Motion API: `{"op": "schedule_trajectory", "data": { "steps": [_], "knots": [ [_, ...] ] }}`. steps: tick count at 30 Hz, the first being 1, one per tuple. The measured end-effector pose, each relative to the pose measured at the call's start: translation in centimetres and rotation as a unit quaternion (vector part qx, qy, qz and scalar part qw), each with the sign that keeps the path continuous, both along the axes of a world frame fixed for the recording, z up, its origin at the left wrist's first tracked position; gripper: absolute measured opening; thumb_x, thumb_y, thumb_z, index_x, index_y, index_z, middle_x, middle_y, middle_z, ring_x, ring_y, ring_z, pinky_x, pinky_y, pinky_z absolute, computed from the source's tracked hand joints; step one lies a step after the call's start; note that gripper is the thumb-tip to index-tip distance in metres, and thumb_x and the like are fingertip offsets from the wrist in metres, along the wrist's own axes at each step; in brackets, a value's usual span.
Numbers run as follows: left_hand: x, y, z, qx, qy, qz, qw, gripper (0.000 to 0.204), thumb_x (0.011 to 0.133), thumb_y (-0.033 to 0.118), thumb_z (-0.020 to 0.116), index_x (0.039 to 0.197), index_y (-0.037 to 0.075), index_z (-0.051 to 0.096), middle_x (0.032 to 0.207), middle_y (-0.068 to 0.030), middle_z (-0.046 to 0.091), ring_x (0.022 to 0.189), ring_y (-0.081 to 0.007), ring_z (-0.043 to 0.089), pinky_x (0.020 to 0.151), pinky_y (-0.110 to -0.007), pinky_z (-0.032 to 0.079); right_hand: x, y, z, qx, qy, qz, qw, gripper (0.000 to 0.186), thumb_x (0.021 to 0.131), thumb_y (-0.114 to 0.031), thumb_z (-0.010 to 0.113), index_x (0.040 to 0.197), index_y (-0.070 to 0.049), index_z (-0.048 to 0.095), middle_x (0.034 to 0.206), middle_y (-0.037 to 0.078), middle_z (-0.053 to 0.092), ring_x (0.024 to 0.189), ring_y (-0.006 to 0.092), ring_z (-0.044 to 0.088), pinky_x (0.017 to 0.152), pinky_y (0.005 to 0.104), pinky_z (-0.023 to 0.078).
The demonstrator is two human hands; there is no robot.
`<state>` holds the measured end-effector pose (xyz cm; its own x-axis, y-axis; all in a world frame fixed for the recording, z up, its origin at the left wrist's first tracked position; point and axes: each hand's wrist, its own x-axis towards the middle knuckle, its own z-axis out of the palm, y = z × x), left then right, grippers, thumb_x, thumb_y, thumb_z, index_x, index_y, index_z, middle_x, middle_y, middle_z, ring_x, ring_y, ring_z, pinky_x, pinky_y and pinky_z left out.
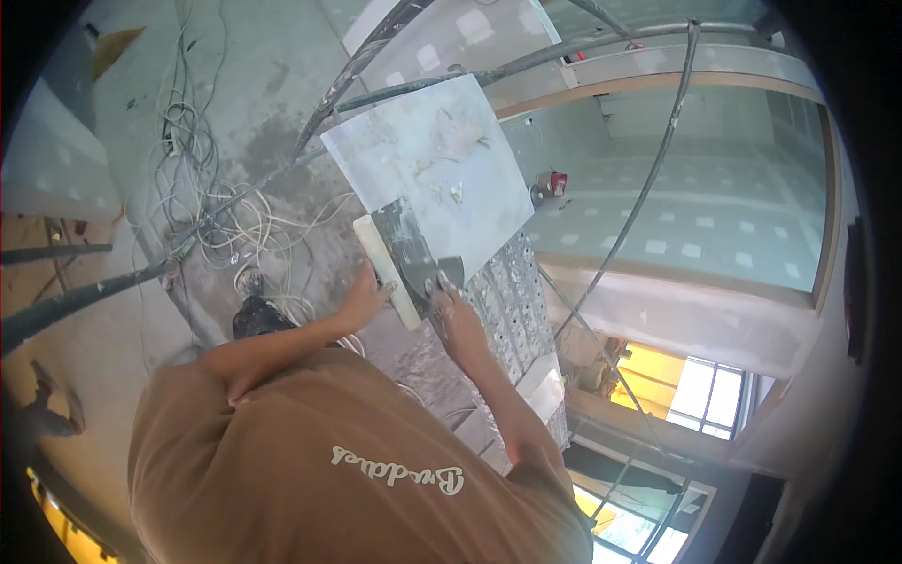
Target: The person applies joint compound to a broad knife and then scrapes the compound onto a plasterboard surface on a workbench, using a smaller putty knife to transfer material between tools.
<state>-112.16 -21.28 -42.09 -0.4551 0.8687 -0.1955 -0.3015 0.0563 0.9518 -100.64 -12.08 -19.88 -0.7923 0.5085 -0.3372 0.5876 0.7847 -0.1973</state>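
Note:
My left hand (365,299) is closed around the cream bar-shaped back of a wide plastering blade (389,274), whose dark grey face is smeared with pale compound. My right hand (458,322) grips a smaller filling knife (451,271), its dark blade close against the wide one; whether they touch is hard to tell. Both tools are over the near edge of a white board (460,160). Smears and small lumps of compound lie on that board. Beneath it is a perforated metal scaffold plank (512,296).
Scaffold tubes (648,179) cross in front and to the right, and another (94,293) runs at left. Tangled pale cables (188,179) lie on the stained floor (272,75) below. A patched plasterboard surface (695,216) shows beyond the rails. A red container (558,183) stands near it.

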Motion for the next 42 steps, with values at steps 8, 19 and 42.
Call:
{"op": "schedule_trajectory", "data": {
  "steps": [8, 19, 42],
  "knots": [
    [-3.4, -0.5, 3.1, 0.038, -0.241, -0.005, 0.97, 0.062, 0.093, 0.01, 0.068, 0.144, -0.003, 0.035, 0.135, -0.0219, 0.052, 0.127, -0.0283, 0.051, 0.107, -0.041, 0.042, 0.0, 1.5, -1.3, 0.037, 0.022, 0.03, 0.999, 0.061, 0.085, 0.004, 0.055, 0.144, -0.012, 0.051, 0.149, 0.02, 0.047, 0.095, 0.0429, 0.065, 0.081, 0.0489, 0.054],
    [-4.3, -0.9, 4.2, 0.03, 0.011, 0.011, 0.999, 0.083, 0.089, 0.012, 0.072, 0.151, -0.008, 0.021, 0.149, -0.0241, 0.039, 0.135, -0.0359, 0.045, 0.115, -0.042, 0.033, -7.7, 1.3, -0.9, 0.056, 0.059, 0.078, 0.994, 0.069, 0.082, 0.006, 0.056, 0.148, -0.012, 0.046, 0.146, 0.025, 0.049, 0.098, 0.0433, 0.064, 0.085, 0.0484, 0.055],
    [-6.7, -1.5, 7.5, -0.047, -0.166, -0.021, 0.985, 0.027, 0.095, 0.014, 0.069, 0.113, -0.005, 0.062, 0.103, -0.0122, 0.07, 0.085, -0.0183, 0.07, 0.071, -0.031, 0.058, -7.9, -0.1, -4.4, 0.07, 0.147, -0.14, 0.977, 0.044, 0.093, -0.001, 0.052, 0.136, 0.0, 0.055, 0.134, 0.033, 0.051, 0.124, 0.0507, 0.052, 0.106, 0.0493, 0.045]
  ]
}}
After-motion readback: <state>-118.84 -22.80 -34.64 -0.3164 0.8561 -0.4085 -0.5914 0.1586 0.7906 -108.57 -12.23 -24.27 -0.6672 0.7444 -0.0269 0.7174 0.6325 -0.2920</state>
